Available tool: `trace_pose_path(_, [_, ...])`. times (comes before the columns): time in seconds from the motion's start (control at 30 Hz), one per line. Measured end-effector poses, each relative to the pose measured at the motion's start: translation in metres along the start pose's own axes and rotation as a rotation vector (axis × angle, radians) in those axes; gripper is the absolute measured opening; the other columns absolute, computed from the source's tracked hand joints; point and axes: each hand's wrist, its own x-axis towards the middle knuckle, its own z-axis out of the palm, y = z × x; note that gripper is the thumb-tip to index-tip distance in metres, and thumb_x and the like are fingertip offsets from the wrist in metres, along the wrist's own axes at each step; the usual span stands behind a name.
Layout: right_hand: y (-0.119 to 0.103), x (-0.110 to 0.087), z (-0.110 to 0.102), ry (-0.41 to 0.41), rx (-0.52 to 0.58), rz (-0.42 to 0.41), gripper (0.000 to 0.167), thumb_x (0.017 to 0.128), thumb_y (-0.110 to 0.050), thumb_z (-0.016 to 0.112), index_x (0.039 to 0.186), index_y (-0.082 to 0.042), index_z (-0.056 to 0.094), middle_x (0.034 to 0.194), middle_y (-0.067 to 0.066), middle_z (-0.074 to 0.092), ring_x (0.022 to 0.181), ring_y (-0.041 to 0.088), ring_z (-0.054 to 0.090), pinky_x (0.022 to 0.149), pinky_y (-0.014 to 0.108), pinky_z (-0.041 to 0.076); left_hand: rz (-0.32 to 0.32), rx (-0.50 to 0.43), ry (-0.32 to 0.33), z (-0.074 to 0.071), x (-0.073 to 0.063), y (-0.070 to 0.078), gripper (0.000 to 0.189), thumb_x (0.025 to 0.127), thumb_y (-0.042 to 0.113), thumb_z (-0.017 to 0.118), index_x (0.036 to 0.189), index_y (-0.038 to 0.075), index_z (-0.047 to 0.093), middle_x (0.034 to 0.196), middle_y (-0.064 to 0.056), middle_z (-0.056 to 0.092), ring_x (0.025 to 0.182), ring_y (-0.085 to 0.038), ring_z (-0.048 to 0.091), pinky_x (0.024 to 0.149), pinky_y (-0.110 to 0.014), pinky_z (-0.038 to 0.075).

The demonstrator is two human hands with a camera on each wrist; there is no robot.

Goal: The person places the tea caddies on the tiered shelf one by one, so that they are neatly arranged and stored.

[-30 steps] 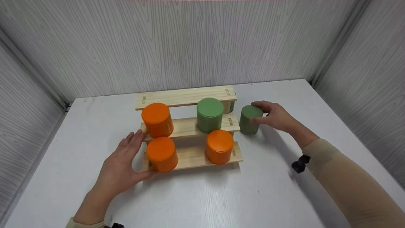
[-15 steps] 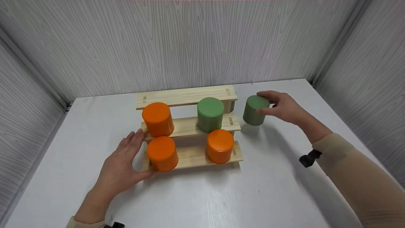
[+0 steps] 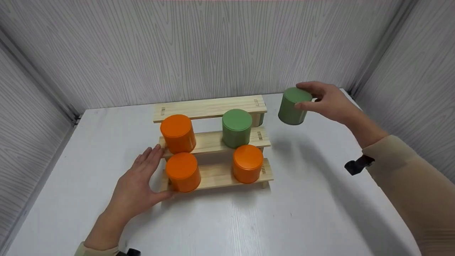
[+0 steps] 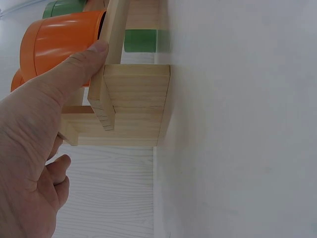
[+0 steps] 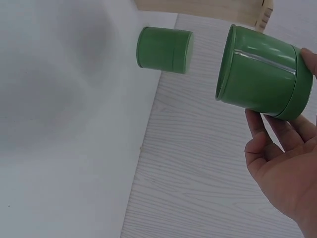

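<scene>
In the head view my right hand (image 3: 330, 101) holds a green tin canister (image 3: 293, 106) by its lidded top, raised above the table right of a stepped wooden rack (image 3: 213, 106). The right wrist view shows fingers and thumb around the lid end of this canister (image 5: 262, 72). My left hand (image 3: 137, 186) rests at the rack's left end, fingers stretched along it and thumb at the lowest step's front edge. Two orange canisters (image 3: 177, 133) stand at the left, one per lower step. At the right are a green canister (image 3: 236, 128) and, below it, another orange one (image 3: 247, 163).
The top step (image 3: 209, 107) bears nothing. A further green canister (image 5: 163, 49) stands on the table behind the rack's right end, mostly hidden in the head view. Grey wood-grain panels (image 3: 213, 46) enclose the white table (image 3: 213, 224) at the back and sides.
My right hand has lifted the green canister from beside the rack, moving it up, back and slightly right. My left hand and the rack stay in place.
</scene>
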Motion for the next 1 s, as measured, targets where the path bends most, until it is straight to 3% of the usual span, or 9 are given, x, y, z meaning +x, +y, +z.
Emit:
trace_pose_path(0.33, [-0.032,0.009,-0.016,0.055,0.018,-0.094,0.062,0.098,-0.037,0.076,0.153,-0.014,0.058,0.139,0.006,0.065,0.109,0.018,0.060,0.088,0.025,0.050,0.008,0.010,0.014,0.001,-0.001,-0.001,0.130,0.072,0.042,0.100,0.171,0.014,0.021,0.171,-0.006,0.035,0.158,-0.031,0.032,0.131,-0.048,0.023])
trace_pose_path(0.53, [-0.054,0.019,-0.019,0.088,0.017,-0.159,0.061,0.097,-0.035,0.076,0.151,-0.012,0.060,0.138,0.009,0.066,0.106,0.018,0.059,0.086,0.023,0.049,-0.032,0.018,-0.030,0.001,0.000,0.001,0.130,0.074,0.044,0.098,0.172,0.018,0.017,0.174,-0.004,0.030,0.159,-0.031,0.027,0.131,-0.049,0.021])
trace_pose_path(1.0, [-0.109,0.048,-0.001,0.034,0.059,-0.214,0.063,0.095,-0.036,0.079,0.151,-0.013,0.059,0.137,0.006,0.065,0.113,0.018,0.058,0.094,0.028,0.049,-0.036,0.022,-0.033,0.002,0.002,0.003,0.129,0.073,0.044,0.099,0.171,0.016,0.020,0.174,-0.004,0.029,0.159,-0.031,0.027,0.130,-0.050,0.023])
